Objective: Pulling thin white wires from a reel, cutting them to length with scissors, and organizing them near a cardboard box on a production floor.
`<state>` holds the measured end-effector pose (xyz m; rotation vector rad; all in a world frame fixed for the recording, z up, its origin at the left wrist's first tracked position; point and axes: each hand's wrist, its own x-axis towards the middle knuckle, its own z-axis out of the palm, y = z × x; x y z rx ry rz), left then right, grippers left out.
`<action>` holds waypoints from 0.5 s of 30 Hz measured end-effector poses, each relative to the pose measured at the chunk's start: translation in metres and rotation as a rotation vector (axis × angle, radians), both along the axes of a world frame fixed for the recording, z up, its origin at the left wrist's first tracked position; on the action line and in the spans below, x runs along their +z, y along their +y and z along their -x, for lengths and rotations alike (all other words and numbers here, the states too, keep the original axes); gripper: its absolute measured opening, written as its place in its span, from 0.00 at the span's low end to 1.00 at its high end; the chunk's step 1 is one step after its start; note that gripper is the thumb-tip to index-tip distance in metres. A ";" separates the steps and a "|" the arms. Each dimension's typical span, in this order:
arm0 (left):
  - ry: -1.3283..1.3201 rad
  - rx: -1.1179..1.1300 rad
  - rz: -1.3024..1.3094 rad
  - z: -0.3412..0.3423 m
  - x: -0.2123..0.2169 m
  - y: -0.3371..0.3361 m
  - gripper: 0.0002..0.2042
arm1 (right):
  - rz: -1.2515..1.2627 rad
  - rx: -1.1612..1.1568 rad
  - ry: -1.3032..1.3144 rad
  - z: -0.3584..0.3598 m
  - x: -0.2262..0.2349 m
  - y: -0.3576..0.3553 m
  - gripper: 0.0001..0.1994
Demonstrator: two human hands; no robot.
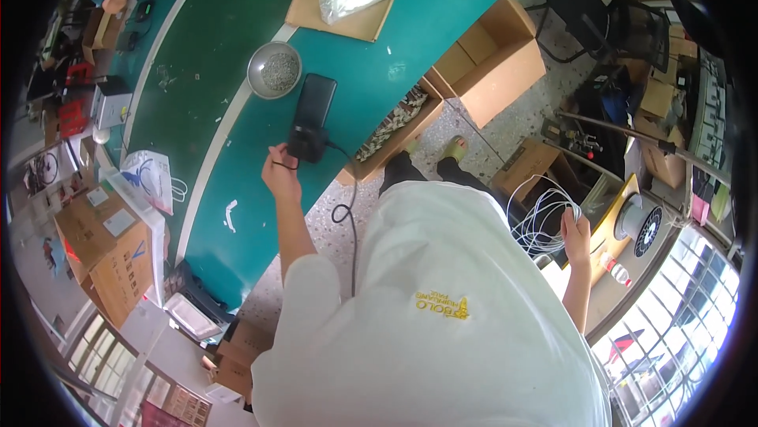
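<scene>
While R hand (577,231) holds cable (545,244), bowl (254,73) has gry pcs (279,72).

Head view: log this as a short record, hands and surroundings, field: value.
left hand: at near end of black device; exact grip unclear
right hand: holding coil of white cable
table: green; bears metal bowl and cardboard tray
tray contents: plastic-wrapped package
beside table: open cardboard box
</scene>
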<state>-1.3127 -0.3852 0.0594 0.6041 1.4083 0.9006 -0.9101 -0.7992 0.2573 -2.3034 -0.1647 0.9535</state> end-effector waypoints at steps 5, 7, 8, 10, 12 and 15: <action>0.365 -0.309 -0.282 -0.074 0.016 -0.019 0.13 | 0.027 0.047 0.008 0.013 -0.019 0.004 0.18; 0.368 -0.434 -0.292 -0.091 0.011 -0.013 0.13 | 0.044 0.081 0.008 0.018 -0.025 0.012 0.18; 0.372 -0.548 -0.296 -0.099 0.010 -0.009 0.13 | 0.042 0.067 0.007 0.019 -0.025 0.016 0.18; 0.369 -0.571 -0.295 -0.112 0.011 -0.002 0.14 | 0.065 0.106 -0.007 0.021 -0.025 0.018 0.18; 0.395 -0.574 -0.272 -0.117 0.008 0.012 0.13 | 0.032 0.079 0.010 0.022 -0.028 0.013 0.18; 0.400 -0.516 -0.341 -0.119 -0.002 0.023 0.11 | 0.059 0.044 -0.009 0.025 -0.028 0.008 0.17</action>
